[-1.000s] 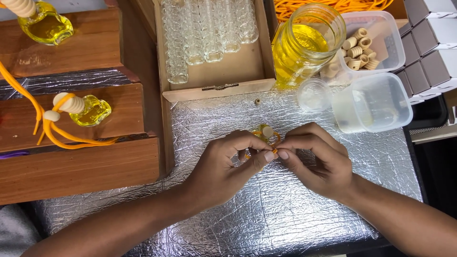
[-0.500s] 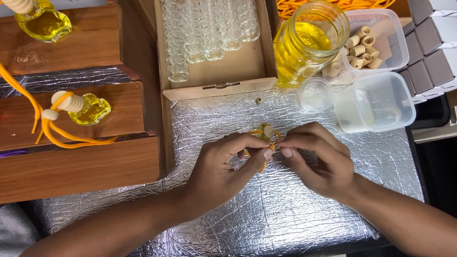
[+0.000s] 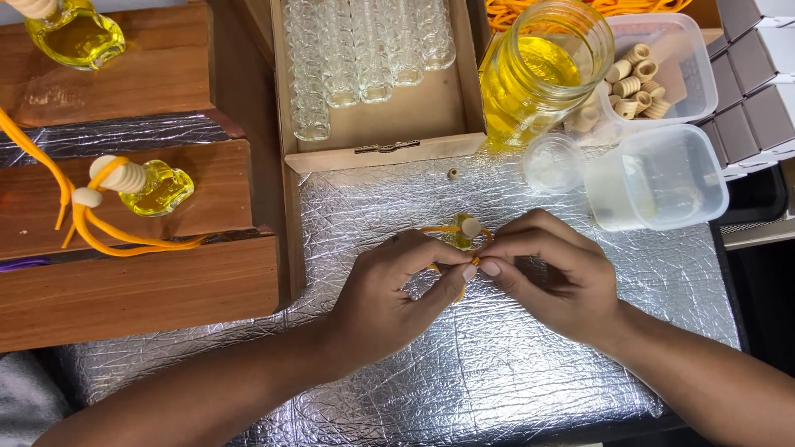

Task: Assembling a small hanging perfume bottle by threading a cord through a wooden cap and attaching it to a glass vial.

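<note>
Both my hands — left, right — pinch the orange cord on a small bottle mid-frame; a slip could tip it — spilling yellow liquid on the bench.

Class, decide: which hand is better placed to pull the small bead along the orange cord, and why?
Probably the right hand: its fingertips lie just below the bead, while the left hand pinches the orange cord lower down.
</note>
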